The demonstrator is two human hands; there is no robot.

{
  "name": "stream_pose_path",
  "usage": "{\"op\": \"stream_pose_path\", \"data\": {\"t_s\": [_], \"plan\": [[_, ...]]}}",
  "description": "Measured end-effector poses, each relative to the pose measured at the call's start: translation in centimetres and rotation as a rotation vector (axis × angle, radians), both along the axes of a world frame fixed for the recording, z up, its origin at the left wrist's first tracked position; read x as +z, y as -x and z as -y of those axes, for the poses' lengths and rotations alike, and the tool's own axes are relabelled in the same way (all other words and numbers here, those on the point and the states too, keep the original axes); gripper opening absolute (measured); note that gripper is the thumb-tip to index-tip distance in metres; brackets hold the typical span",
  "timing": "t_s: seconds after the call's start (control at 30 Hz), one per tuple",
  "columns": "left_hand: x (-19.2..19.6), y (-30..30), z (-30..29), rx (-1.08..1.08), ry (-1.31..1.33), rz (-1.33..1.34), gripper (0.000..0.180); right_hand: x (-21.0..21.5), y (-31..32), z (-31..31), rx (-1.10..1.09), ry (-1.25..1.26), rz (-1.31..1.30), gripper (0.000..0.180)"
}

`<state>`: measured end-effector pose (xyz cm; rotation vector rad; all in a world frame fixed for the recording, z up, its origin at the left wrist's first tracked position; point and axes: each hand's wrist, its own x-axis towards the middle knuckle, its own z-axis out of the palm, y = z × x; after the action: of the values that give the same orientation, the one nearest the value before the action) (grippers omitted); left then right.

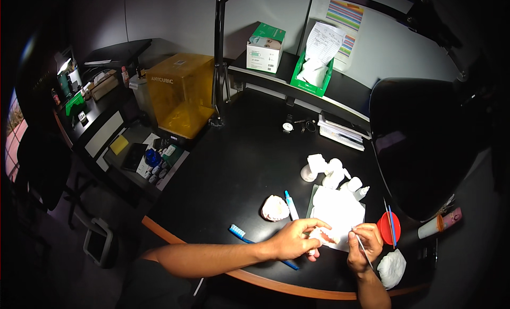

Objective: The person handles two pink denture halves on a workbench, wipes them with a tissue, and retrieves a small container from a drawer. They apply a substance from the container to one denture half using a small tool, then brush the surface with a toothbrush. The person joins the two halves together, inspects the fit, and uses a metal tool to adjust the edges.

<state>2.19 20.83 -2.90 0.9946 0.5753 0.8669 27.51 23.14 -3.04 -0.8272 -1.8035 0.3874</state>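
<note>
In my left hand (289, 239) is a small dental model (325, 236) with pale teeth and a reddish inner part, gripped between thumb and fingers. My right hand (366, 246) pinches a thin pale stick-like tool (363, 249). Its upper end points toward the model but stays a little apart; the tip is too small to make out. Beneath both hands lies a brightly lit white pad (336, 209). A blue toothbrush (237, 231) runs partly under my left hand. Another plaster dental cast (275, 208) sits beyond that wrist, beside a white tube with a blue cap (291, 205).
White bottles (333, 173) cluster behind the pad. To the right are a red dish (389, 229) with thin sticks across it, a crumpled white wad (392, 268) and a cup (430, 227). A dark lamp-like panel (425, 144) overhangs that side. An amber box (180, 96) stands far left.
</note>
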Motion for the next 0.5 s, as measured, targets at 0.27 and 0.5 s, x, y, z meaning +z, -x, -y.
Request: {"op": "stream_pose_path", "data": {"t_s": [0.27,0.5], "plan": [[-0.3,1.5,-1.9,0.005,-0.149,-0.004,0.074,-0.1,1.1,0.8,0.093,-0.002,-0.096,0.015],[0.1,1.9,-1.8,-0.027,-0.150,0.027,0.077,-0.2,1.3,1.5,0.074,0.006,-0.115,0.018]]}}
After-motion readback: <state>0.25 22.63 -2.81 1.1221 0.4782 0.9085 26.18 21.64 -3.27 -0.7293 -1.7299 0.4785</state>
